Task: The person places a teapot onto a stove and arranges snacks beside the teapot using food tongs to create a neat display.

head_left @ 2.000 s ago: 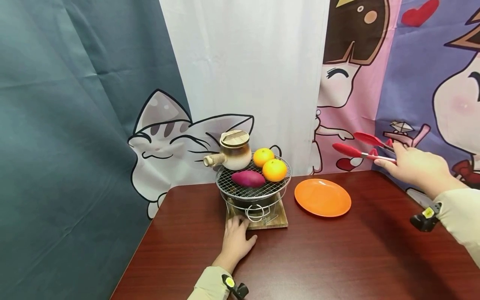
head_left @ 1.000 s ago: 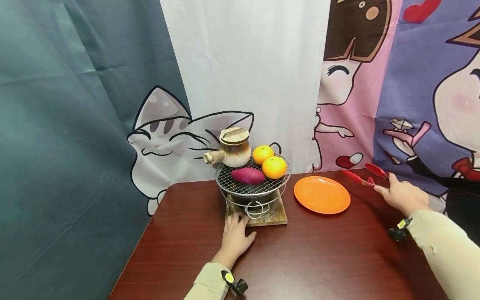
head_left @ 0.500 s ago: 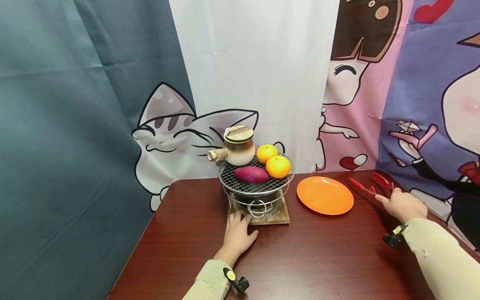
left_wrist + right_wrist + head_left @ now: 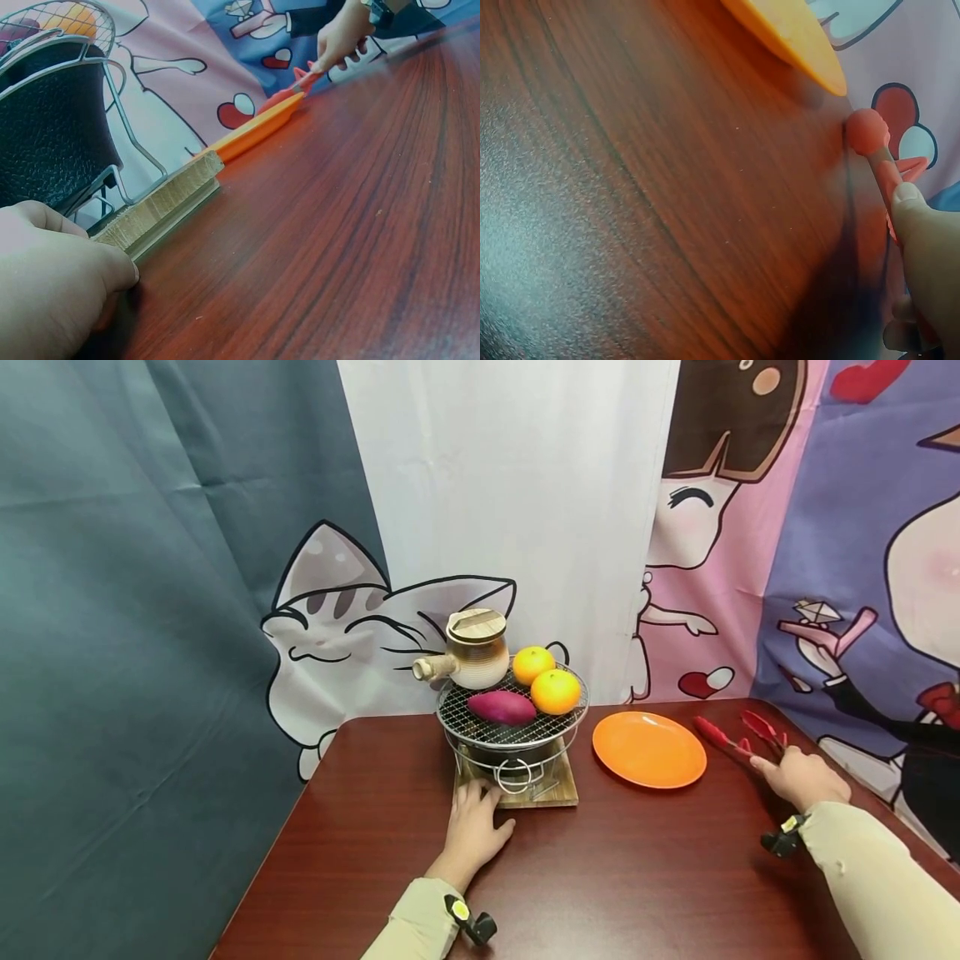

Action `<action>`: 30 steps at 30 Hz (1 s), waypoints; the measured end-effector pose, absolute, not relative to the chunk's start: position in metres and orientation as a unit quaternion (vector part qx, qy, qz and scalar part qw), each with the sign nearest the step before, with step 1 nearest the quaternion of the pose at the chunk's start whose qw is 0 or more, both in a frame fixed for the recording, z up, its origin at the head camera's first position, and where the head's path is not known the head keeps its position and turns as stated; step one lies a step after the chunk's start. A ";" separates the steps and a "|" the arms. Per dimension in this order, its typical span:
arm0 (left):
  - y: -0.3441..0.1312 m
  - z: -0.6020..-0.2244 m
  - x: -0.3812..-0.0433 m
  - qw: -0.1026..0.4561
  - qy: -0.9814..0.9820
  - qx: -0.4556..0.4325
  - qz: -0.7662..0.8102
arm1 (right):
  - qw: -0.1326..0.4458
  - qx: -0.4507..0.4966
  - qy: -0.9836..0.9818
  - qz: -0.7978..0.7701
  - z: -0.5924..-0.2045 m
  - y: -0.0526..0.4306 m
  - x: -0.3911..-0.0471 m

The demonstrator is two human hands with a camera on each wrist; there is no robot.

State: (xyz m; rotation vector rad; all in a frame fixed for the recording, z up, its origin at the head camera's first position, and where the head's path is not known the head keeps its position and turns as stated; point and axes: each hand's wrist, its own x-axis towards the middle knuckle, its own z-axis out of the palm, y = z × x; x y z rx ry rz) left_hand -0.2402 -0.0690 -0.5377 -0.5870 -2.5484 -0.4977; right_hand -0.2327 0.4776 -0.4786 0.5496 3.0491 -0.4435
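My left hand [image 4: 474,831] rests on the table with its fingers at the front edge of the wooden board [image 4: 553,795] under a small round grill [image 4: 487,735]. In the left wrist view its fingers [image 4: 45,217] touch the board's near corner. My right hand [image 4: 804,778] grips red-tipped tongs [image 4: 765,727] at the far right; their arms are spread, with nothing between the tips. On the grill's mesh sit a purple sweet potato [image 4: 502,707], two oranges [image 4: 556,692] and a lidded clay pot [image 4: 478,656] with a side handle.
An orange plate [image 4: 649,750] lies on the table between the grill and the tongs. The dark red-brown table [image 4: 600,877] meets a cartoon-printed curtain [image 4: 510,510] at its back edge. The pot's handle [image 4: 433,667] juts out left past the grill's rim.
My right hand has lowered the tongs and brought them left, from in front of the curtain down over the table beside the plate. The left hand and the food have stayed put.
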 end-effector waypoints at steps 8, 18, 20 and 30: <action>-0.070 -0.537 -0.240 0.237 -0.930 -0.213 -0.182 | -0.007 0.194 0.967 -0.163 -0.492 0.472 -0.227; -0.068 -0.539 -0.241 0.237 -0.930 -0.214 -0.182 | -0.053 0.198 0.967 -0.149 -0.503 0.468 -0.221; -0.068 -0.540 -0.241 0.238 -0.930 -0.214 -0.180 | -0.053 0.201 0.967 -0.148 -0.502 0.465 -0.220; -0.069 -0.540 -0.241 0.238 -0.930 -0.213 -0.180 | -0.073 0.209 0.964 -0.148 -0.481 0.437 -0.207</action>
